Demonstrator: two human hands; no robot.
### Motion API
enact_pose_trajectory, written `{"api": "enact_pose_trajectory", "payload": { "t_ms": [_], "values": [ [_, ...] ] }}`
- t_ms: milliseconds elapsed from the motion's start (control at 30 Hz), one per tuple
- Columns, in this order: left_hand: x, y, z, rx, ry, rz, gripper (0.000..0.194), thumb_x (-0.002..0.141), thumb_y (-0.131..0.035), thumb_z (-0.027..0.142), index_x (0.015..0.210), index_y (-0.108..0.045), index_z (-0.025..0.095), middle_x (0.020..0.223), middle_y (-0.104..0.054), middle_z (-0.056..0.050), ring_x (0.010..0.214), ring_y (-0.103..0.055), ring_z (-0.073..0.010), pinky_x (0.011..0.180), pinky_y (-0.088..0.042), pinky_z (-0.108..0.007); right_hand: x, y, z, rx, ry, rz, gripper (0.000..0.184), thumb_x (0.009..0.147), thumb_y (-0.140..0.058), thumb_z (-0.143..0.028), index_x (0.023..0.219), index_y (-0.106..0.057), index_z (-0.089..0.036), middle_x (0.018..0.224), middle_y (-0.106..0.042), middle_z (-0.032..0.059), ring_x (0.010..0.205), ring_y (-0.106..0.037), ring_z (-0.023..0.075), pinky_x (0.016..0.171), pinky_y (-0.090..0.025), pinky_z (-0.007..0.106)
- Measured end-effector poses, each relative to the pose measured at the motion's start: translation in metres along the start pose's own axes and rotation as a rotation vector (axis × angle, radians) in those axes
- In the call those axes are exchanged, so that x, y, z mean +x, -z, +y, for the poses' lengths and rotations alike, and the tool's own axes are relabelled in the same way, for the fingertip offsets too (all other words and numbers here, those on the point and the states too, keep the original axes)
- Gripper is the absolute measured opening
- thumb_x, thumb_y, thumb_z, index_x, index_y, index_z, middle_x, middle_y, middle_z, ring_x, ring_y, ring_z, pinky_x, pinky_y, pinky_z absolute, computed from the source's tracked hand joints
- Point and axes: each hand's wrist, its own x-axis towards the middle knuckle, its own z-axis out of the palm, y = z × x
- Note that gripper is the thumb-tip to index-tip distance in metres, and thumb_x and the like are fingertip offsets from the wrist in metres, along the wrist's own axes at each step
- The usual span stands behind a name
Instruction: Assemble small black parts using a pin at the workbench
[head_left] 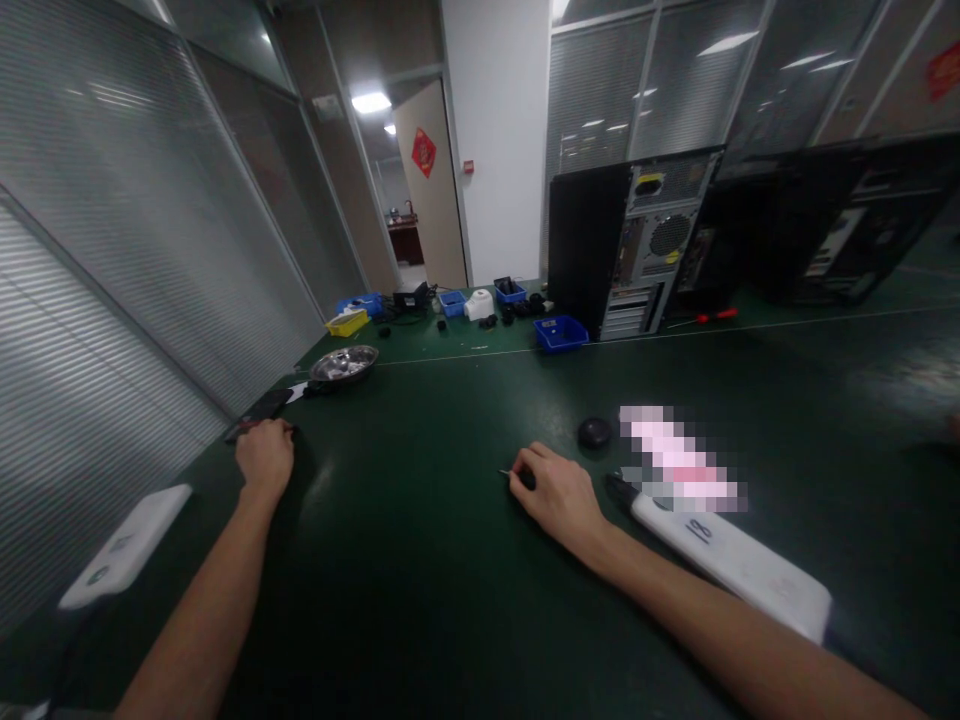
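Both hands rest on the dark green surface [420,560]. Left hand [264,455] is curled closed, touching a flat black object [259,412] near the surface's left edge. Right hand [559,495] pinches what looks like a thin metal tool [507,473], just beside a black round knob [594,432] and a white device [739,565].

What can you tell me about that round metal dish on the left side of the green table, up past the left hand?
The metal dish is a shallow, round, shiny silver bowl, steel by the look of it, with a wide flat rim that catches the ceiling light. It sits upright on the green table near the left edge, beyond the left hand and apart from it. A dark flat object lies just in front of it; contact between them cannot be told. Small items seem to lie inside, too blurred to identify.
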Motion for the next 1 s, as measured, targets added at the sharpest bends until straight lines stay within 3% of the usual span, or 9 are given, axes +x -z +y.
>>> {"api": "enact_pose_trajectory", "payload": {
  "t_ms": [100,200,300,433,533,633,733,833,1000],
  "values": [
    [0.0,0.007,0.003,-0.017,0.009,0.014,0.038,0.097,-0.045,0.026,0.112,-0.076,0.01,0.113,-0.071,-0.021,0.107,-0.06,-0.0393,0.091,-0.045,-0.048,0.0,-0.001,-0.002,-0.029,-0.004,0.007,0.016,0.099,-0.055,-0.034,0.096,-0.068,-0.024,0.103,-0.067,0.0016,0.083,-0.065,0.0155,0.066,-0.039,0.027],
    [0.0,0.024,0.029,-0.063,-0.055,0.036,0.039,0.1,-0.043,0.03,0.118,-0.074,0.014,0.124,-0.069,-0.017,0.117,-0.056,-0.0382,0.1,-0.04,-0.05,0.001,-0.003,-0.004,-0.055,-0.015,0.011,0.015,0.098,-0.057,-0.034,0.096,-0.068,-0.024,0.104,-0.067,0.0015,0.086,-0.065,0.0161,0.066,-0.037,0.027],
    [-0.018,0.05,0.092,-0.295,-0.302,-0.02,0.034,0.102,-0.047,0.033,0.117,-0.073,0.019,0.125,-0.069,-0.011,0.115,-0.057,-0.0313,0.102,-0.039,-0.044,0.002,-0.005,-0.006,-0.07,-0.028,0.016,0.014,0.097,-0.058,-0.034,0.096,-0.068,-0.024,0.104,-0.067,0.0012,0.086,-0.065,0.0161,0.066,-0.037,0.026],
    [-0.082,0.08,0.19,-0.688,-0.773,-0.224,0.023,0.1,-0.056,0.034,0.108,-0.075,0.025,0.111,-0.072,-0.005,0.104,-0.06,-0.0243,0.095,-0.043,-0.041,0.003,-0.006,-0.008,-0.077,-0.029,0.024,0.014,0.097,-0.058,-0.035,0.095,-0.067,-0.025,0.105,-0.068,0.0005,0.087,-0.064,0.0159,0.069,-0.037,0.026],
    [-0.125,0.087,0.23,-0.87,-0.906,-0.254,0.018,0.1,-0.058,0.029,0.103,-0.074,0.023,0.115,-0.07,-0.006,0.109,-0.059,-0.0223,0.098,-0.044,-0.04,0.002,-0.007,-0.009,-0.072,-0.023,0.038,0.015,0.098,-0.057,-0.036,0.095,-0.066,-0.025,0.102,-0.068,0.0006,0.088,-0.064,0.0165,0.071,-0.038,0.027],
    [-0.141,0.086,0.237,-0.997,-0.861,-0.303,0.015,0.1,-0.057,0.024,0.102,-0.071,0.021,0.118,-0.069,-0.006,0.111,-0.06,-0.0209,0.097,-0.047,-0.037,0.002,-0.007,-0.01,-0.055,-0.001,0.048,0.016,0.098,-0.056,-0.037,0.095,-0.065,-0.025,0.099,-0.068,0.0005,0.087,-0.064,0.0169,0.072,-0.038,0.027],
    [-0.138,0.084,0.233,-1.046,-0.803,-0.404,0.015,0.099,-0.06,0.024,0.108,-0.071,0.022,0.11,-0.071,-0.004,0.099,-0.063,-0.0188,0.089,-0.05,-0.034,0.001,-0.007,-0.01,-0.027,0.04,0.045,0.017,0.098,-0.056,-0.038,0.094,-0.065,-0.025,0.097,-0.068,0.0003,0.086,-0.064,0.0167,0.073,-0.039,0.026],
    [-0.134,0.084,0.23,-1.073,-0.775,-0.422,0.022,0.097,-0.063,0.024,0.117,-0.071,0.024,0.113,-0.072,-0.004,0.099,-0.064,-0.0188,0.09,-0.051,-0.033,0.0,-0.007,-0.009,-0.003,0.074,0.047,0.015,0.097,-0.057,-0.037,0.094,-0.065,-0.024,0.097,-0.068,-0.0001,0.085,-0.063,0.0163,0.073,-0.04,0.026],
    [-0.132,0.081,0.23,-1.143,-0.783,-0.45,0.02,0.095,-0.066,0.022,0.113,-0.076,0.024,0.112,-0.074,-0.003,0.103,-0.067,-0.0181,0.094,-0.051,-0.032,0.0,-0.008,-0.008,0.022,0.113,0.044,0.014,0.097,-0.058,-0.035,0.093,-0.065,-0.024,0.096,-0.068,-0.0004,0.082,-0.063,0.0149,0.072,-0.041,0.026]
  ]
}}
